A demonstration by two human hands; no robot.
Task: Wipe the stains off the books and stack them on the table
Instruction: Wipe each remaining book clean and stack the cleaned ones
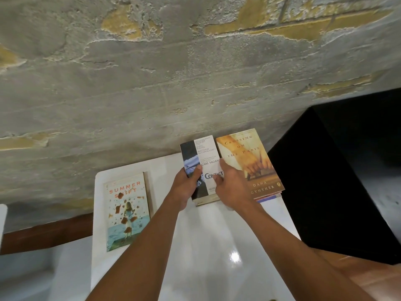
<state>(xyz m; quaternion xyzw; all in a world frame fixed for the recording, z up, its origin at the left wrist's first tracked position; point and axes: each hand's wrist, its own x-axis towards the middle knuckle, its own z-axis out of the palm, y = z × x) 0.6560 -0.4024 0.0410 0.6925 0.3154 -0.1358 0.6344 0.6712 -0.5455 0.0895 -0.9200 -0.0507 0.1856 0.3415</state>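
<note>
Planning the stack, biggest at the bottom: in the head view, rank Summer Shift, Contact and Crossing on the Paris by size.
1. Summer Shift, though it lies nearer the camera, so unsure against the next.
2. Crossing on the Paris.
3. Contact, clearly narrowest.

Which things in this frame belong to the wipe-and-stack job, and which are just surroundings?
Job:
- brown-stained Summer Shift paperback
- black-and-white Contact paperback, gripped by left hand and right hand
- orange Crossing on the Paris book, topping a stack
- glossy white table

Surroundings:
- patchy grey plaster wall
- black cabinet
</note>
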